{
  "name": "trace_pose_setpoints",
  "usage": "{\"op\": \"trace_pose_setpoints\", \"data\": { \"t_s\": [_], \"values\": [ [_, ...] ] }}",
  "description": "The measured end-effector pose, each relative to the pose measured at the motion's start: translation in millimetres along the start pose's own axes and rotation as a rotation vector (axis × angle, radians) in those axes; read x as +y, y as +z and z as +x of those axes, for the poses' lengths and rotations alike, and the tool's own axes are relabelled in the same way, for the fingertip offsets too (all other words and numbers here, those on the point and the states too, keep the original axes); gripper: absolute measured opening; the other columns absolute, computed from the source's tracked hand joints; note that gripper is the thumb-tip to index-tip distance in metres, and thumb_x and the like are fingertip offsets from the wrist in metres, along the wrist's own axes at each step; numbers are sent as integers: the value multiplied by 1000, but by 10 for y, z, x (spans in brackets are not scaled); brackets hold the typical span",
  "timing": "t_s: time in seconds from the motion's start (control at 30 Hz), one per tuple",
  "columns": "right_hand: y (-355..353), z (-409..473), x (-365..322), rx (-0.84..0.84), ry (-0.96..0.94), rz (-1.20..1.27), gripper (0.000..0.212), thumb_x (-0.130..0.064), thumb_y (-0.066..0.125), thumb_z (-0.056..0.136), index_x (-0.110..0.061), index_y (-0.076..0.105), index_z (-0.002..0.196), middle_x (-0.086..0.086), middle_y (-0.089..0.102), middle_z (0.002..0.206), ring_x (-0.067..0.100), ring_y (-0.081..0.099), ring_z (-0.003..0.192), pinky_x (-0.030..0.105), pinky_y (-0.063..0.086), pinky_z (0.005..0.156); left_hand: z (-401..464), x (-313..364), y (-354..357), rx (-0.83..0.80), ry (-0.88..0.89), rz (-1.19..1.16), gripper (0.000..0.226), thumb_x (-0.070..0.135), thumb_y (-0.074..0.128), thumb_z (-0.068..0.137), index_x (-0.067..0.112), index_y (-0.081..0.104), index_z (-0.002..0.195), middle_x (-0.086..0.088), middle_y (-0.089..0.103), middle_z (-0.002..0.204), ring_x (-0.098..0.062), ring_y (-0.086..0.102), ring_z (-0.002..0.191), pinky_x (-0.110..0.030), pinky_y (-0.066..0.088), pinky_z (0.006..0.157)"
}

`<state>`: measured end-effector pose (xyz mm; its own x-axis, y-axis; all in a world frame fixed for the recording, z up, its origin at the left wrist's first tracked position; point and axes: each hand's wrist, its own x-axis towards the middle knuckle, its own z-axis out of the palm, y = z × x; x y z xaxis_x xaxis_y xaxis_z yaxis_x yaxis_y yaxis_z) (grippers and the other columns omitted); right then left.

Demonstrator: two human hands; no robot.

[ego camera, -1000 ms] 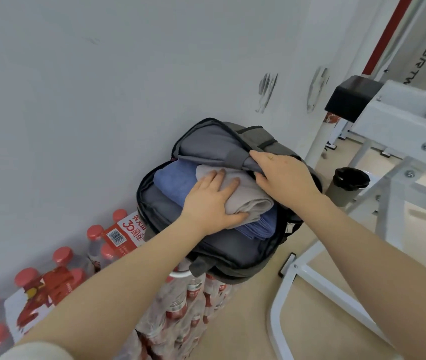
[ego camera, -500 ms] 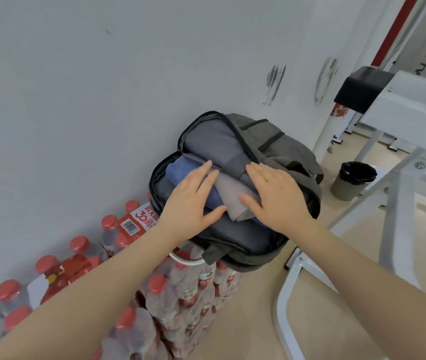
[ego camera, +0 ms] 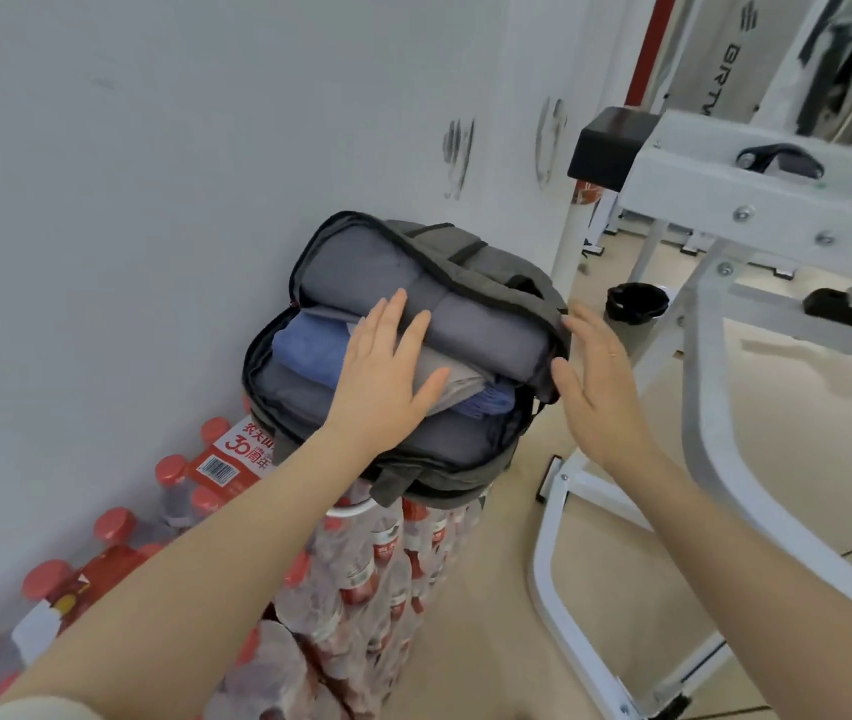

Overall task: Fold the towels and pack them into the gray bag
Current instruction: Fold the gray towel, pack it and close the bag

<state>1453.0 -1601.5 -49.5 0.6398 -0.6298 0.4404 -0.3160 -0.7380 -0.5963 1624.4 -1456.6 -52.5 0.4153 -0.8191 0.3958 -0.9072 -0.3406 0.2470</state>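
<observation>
Left hand (ego camera: 380, 376) lies flat, fingers straight, pressing the soft folded beige towel (ego camera: 452, 379) and the plush blue towel (ego camera: 309, 350) beneath it into the unzipped gray fabric backpack (ego camera: 465, 283). Right hand (ego camera: 598, 376) hovers open-palmed just beside the bag's rim, holding nothing. That slouchy bag sits atop shrink-wrapped, red-capped plastic water bottles (ego camera: 377, 563) by the smooth white wall (ego camera: 154, 174).
</observation>
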Motion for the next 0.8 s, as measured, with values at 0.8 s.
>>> {"op": "trace_pose_setpoints", "data": {
  "t_s": [0.8],
  "values": [
    [-104,488,211,-403,-631,254,35,-39,60,77,-20,68,105,-9,58,92,8,44,91,31,38,82,422,421,-381,-125,166,507,70,16,66,64,11,44,131,-10,61,105,-30,59,96,-37,41,87]
  ]
}}
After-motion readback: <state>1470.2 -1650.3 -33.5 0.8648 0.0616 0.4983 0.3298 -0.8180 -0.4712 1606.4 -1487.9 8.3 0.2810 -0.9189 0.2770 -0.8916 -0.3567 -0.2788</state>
